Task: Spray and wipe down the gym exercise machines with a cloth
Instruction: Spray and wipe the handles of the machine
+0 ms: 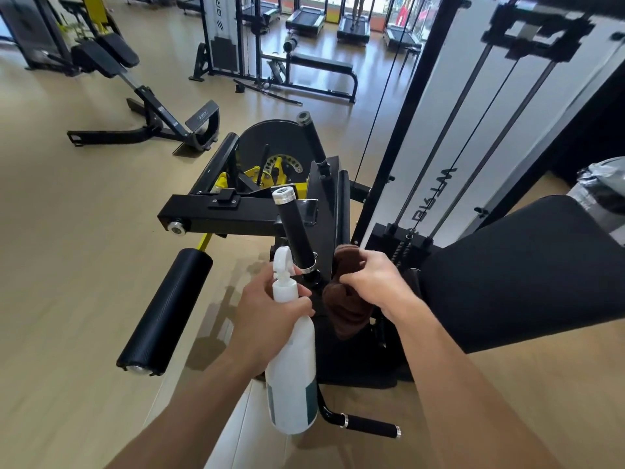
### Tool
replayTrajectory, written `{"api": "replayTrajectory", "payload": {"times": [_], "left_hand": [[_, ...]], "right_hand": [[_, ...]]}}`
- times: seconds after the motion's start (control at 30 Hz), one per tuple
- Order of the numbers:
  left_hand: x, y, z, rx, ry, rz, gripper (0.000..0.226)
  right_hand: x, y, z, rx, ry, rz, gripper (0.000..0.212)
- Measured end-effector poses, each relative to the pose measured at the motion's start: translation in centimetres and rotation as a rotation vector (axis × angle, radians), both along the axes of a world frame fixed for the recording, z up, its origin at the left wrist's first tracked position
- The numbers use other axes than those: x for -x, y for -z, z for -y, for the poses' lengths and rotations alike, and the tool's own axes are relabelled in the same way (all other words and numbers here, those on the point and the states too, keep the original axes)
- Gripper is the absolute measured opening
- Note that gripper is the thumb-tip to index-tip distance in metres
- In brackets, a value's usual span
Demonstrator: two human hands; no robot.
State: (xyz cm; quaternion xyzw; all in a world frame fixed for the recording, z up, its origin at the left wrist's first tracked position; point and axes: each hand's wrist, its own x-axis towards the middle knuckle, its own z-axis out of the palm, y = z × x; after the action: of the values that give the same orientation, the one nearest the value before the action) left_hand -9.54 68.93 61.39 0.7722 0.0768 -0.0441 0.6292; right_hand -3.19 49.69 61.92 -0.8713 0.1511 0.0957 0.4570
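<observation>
My left hand (267,313) grips the neck of a white spray bottle (292,377), its nozzle pointing up toward a black foam-grip handle (294,228) of the leg machine. My right hand (373,279) holds a bunched brown cloth (345,306) just right of that handle's base, against the black frame. The machine's black seat pad (527,269) lies to the right and its black roller pad (165,309) to the left. Behind stands the white weight-stack cover (449,130) with its guide rods.
A second low handle (370,426) sticks out near the floor under the bottle. Another black machine (145,106) stands on the wooden floor at the left, a cable station with a bench (304,62) at the back, and treadmills (353,27) by the windows.
</observation>
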Motion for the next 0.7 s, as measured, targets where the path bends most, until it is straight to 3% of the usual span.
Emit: {"api": "replayTrajectory", "payload": {"times": [0.17, 0.27, 0.4, 0.47, 0.57, 0.7], "left_hand": [[-0.1, 0.2, 0.4, -0.022, 0.02, 0.005, 0.043], [0.0, 0.1, 0.5, -0.021, 0.039, 0.014, 0.041], [0.3, 0.1, 0.7, -0.015, 0.056, -0.002, 0.044], [0.3, 0.0, 0.8, 0.007, 0.054, -0.015, 0.044], [0.3, -0.2, 0.5, 0.07, 0.01, -0.043, 0.036], [0.6, -0.3, 0.1, 0.069, -0.019, -0.034, 0.038]], "right_hand": [[2.7, 1.1, 0.0, -0.364, 0.311, 0.298, 0.041], [4.1, -0.9, 0.4, -0.593, 0.566, 0.59, 0.051], [3.7, -4.2, 1.5, -0.687, 0.518, 0.889, 0.033], [2.4, -4.3, 1.6, -0.592, 0.431, 0.846, 0.034], [1.0, -1.8, 0.4, -0.463, 0.196, 0.602, 0.044], [2.4, 2.2, -0.3, -0.617, -0.023, 0.366, 0.051]]}}
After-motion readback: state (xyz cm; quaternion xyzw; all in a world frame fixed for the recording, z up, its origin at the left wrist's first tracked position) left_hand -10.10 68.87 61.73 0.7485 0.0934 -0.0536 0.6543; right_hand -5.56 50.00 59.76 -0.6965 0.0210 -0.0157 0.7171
